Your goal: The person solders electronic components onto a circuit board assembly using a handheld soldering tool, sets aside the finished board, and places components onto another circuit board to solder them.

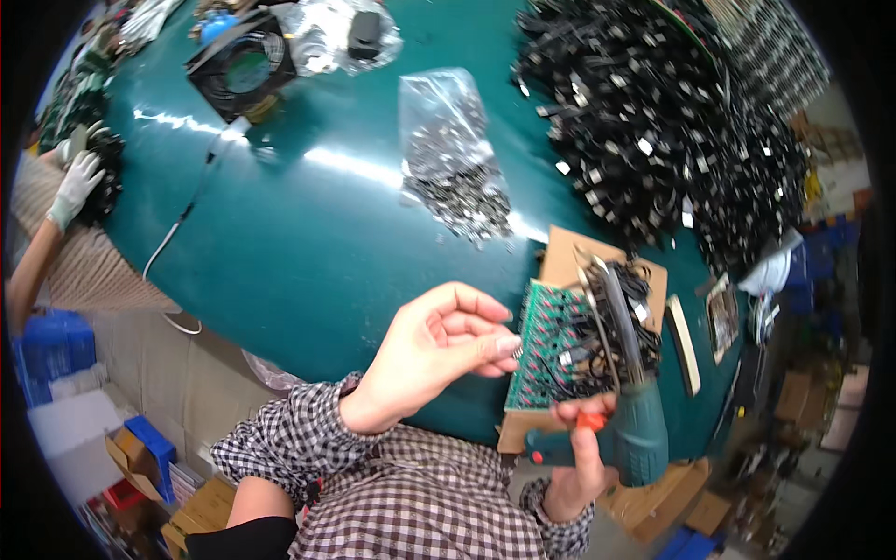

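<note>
My left hand (420, 353) is closed in a pinch at the left edge of a green circuit board panel (534, 347). A tiny silvery metal part (517, 353) shows at its fingertips, too small to make out fully. In my right hand (586, 455) is a dark green soldering gun (640, 437) with an orange trigger. Its long metal barrel points away from me, above the panel and the black cables (583, 353) lying across it. Panel and cables rest on brown cardboard (569, 250). Beyond my left hand, a clear plastic bag (443, 117) spills small metal parts (467, 201) onto the table.
A big heap of black cables (635, 112) covers the far right of the green table (271, 252). A pale strip (683, 345) lies right of the cardboard. At the far left stand a black fan (245, 65) and a co-worker's gloved hand (75, 187). A white cord (173, 233) hangs off the left edge.
</note>
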